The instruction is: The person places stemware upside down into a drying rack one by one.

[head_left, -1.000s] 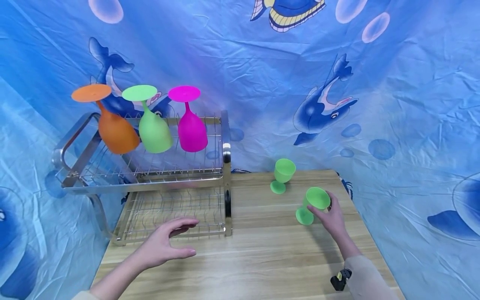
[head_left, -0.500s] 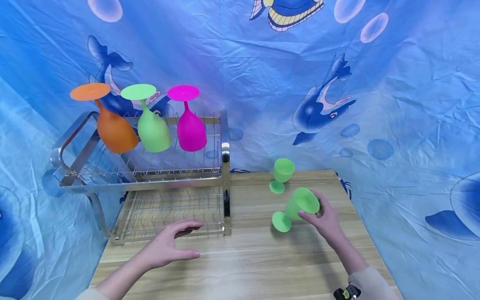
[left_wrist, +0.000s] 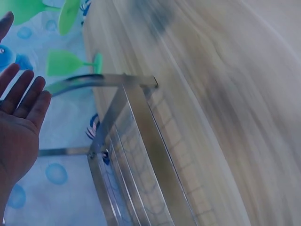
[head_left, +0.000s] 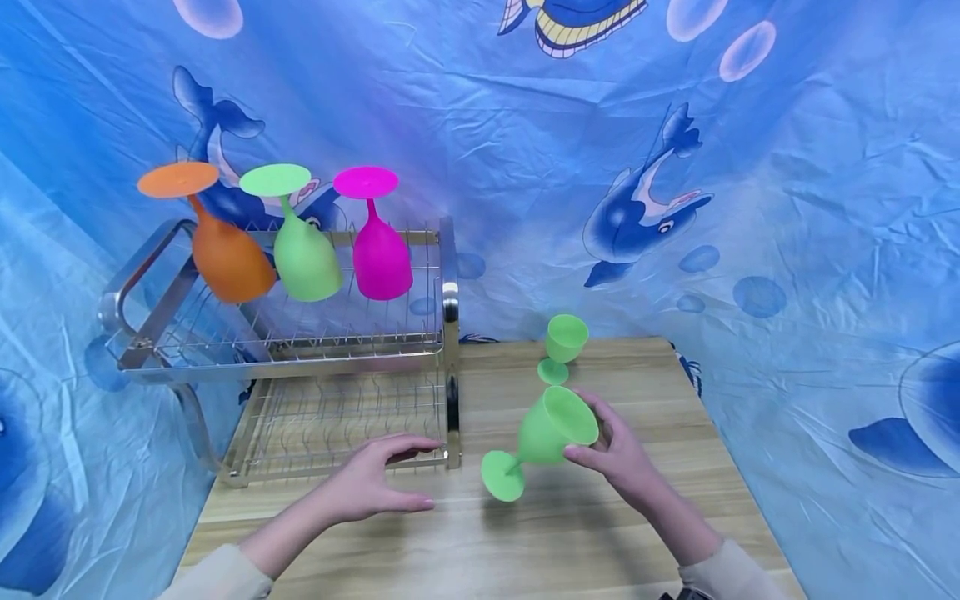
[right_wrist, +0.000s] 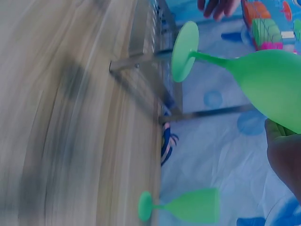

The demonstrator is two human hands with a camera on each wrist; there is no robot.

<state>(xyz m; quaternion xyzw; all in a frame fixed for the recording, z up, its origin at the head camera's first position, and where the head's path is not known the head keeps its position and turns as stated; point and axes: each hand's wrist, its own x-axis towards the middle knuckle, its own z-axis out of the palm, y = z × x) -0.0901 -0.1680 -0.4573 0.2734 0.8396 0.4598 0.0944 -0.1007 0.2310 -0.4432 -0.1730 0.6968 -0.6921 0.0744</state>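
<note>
My right hand [head_left: 615, 454] grips a green goblet [head_left: 551, 429] by its bowl, fingers behind and thumb in front. The goblet is tilted, its foot pointing lower left above the table; in the right wrist view its bowl [right_wrist: 275, 82] runs out of the frame. To its left, my left hand [head_left: 375, 483] hovers with thumb and fingers spread apart, holding nothing, just in front of the rack. A second green goblet [head_left: 566, 337] stands upright at the back of the table. Orange [head_left: 228, 258], light green [head_left: 306, 258] and magenta [head_left: 382, 258] goblets sit upside down on the rack's upper tier.
The two-tier metal dish rack [head_left: 300, 367] stands on the left of the wooden table [head_left: 615, 533], with wire shelves and a side post at its right end. A blue sea-print cloth [head_left: 517, 167] hangs behind the table and along both sides.
The right hand has carried the green goblet leftward and nearer, and its tilt has grown. My left hand has shifted right, toward it. The other goblets stay put.
</note>
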